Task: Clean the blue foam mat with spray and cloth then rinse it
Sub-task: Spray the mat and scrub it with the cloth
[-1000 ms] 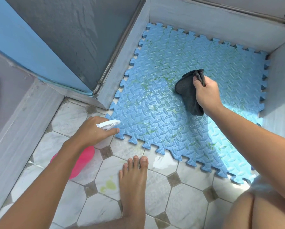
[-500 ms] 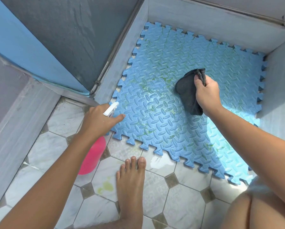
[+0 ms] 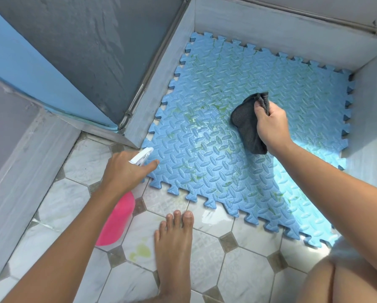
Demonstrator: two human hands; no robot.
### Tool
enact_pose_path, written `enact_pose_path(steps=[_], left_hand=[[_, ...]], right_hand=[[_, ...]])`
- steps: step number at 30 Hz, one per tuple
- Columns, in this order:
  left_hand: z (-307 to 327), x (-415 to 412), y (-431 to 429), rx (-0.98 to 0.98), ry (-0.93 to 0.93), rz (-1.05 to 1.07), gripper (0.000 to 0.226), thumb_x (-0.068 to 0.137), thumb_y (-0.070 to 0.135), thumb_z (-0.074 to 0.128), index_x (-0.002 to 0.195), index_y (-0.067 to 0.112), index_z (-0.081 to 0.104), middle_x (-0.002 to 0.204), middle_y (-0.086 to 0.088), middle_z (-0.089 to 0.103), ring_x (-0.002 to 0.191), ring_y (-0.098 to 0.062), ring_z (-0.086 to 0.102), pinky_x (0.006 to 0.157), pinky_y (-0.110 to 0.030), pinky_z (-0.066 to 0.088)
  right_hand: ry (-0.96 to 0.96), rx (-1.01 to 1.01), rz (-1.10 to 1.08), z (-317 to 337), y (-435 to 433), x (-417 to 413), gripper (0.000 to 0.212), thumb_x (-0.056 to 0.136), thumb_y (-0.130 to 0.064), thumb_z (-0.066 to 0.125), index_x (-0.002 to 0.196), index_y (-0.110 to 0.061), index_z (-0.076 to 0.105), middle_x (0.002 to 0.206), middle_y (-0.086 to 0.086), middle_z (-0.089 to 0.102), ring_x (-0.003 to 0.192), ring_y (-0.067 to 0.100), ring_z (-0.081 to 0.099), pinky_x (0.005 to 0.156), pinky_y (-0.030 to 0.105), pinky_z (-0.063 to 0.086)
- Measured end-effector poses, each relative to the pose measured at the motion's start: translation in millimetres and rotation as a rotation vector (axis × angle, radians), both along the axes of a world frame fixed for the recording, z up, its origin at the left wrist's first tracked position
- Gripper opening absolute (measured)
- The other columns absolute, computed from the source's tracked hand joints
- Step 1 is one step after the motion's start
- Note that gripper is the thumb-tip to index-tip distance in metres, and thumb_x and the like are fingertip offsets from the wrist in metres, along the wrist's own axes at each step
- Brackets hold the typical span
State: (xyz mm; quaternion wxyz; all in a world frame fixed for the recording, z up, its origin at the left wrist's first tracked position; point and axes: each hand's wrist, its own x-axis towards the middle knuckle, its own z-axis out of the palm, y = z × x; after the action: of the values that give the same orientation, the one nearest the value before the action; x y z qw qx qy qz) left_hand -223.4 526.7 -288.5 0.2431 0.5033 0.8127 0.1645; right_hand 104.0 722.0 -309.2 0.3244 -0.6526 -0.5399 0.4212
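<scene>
The blue foam mat [image 3: 218,171] with a raised tread pattern and jigsaw edges lies on the floor in a corner, marked with green stains and wet patches. My left hand [image 3: 126,169] grips a pink spray bottle [image 3: 115,217] by its white trigger head, the nozzle aimed over the mat's near-left corner. My right hand [image 3: 270,125] holds a crumpled dark grey cloth [image 3: 246,123] just above the middle of the mat.
White and grey octagonal floor tiles [image 3: 244,276] run in front of the mat, with a green smear near my bare foot [image 3: 174,248]. Grey walls [image 3: 270,29] close the mat in at the back, left and right. My knee [image 3: 347,283] is at lower right.
My left hand has lifted the spray bottle forward and up toward the mat's near-left corner, nozzle tipped toward it. My right hand with the cloth has stayed almost in place.
</scene>
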Motion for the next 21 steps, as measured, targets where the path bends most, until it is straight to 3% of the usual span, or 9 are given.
enact_pose_path(steps=[7, 14, 18, 21], left_hand=[[7.3, 5.5, 16.7, 0.116, -0.126, -0.138, 0.064, 0.080, 0.042, 0.085, 0.054, 0.018, 0.032, 0.046, 0.005, 0.031, 0.047, -0.012, 0.029, 0.052, -0.030, 0.031], [7.0, 19.9, 34.3, 0.059, -0.219, -0.345, 0.054, 0.077, 0.043, 0.087, 0.059, 0.012, 0.047, 0.053, 0.009, 0.048, 0.051, -0.010, 0.043, 0.054, -0.028, 0.033], [1.3, 24.8, 35.9, 0.074, -0.238, -0.291, 0.059, 0.077, 0.042, 0.087, 0.058, 0.011, 0.041, 0.051, 0.006, 0.036, 0.049, -0.009, 0.034, 0.054, -0.031, 0.030], [2.4, 24.5, 37.4, 0.098, -0.241, -0.258, 0.051, 0.075, 0.039, 0.089, 0.064, 0.009, 0.049, 0.053, 0.010, 0.048, 0.051, -0.006, 0.044, 0.054, -0.021, 0.034]], right_hand=[[0.010, 0.002, 0.000, 7.8, -1.8, -1.5, 0.037, 0.101, -0.039, 0.052, 0.069, -0.025, 0.041, 0.070, -0.008, 0.042, 0.067, 0.014, 0.039, 0.064, 0.033, 0.034], [0.019, -0.001, -0.069, 14.0, 8.6, 4.8, 0.034, 0.098, -0.042, 0.051, 0.070, -0.025, 0.044, 0.073, -0.008, 0.045, 0.071, 0.015, 0.042, 0.069, 0.034, 0.036], [0.034, 0.038, -0.119, 13.1, 15.6, 11.7, 0.031, 0.097, -0.044, 0.051, 0.080, -0.018, 0.056, 0.076, -0.007, 0.052, 0.073, 0.013, 0.048, 0.071, 0.033, 0.043], [0.016, 0.045, -0.149, 13.1, 18.1, 12.2, 0.030, 0.093, -0.048, 0.052, 0.075, -0.024, 0.054, 0.073, -0.010, 0.051, 0.073, 0.013, 0.048, 0.073, 0.034, 0.043]])
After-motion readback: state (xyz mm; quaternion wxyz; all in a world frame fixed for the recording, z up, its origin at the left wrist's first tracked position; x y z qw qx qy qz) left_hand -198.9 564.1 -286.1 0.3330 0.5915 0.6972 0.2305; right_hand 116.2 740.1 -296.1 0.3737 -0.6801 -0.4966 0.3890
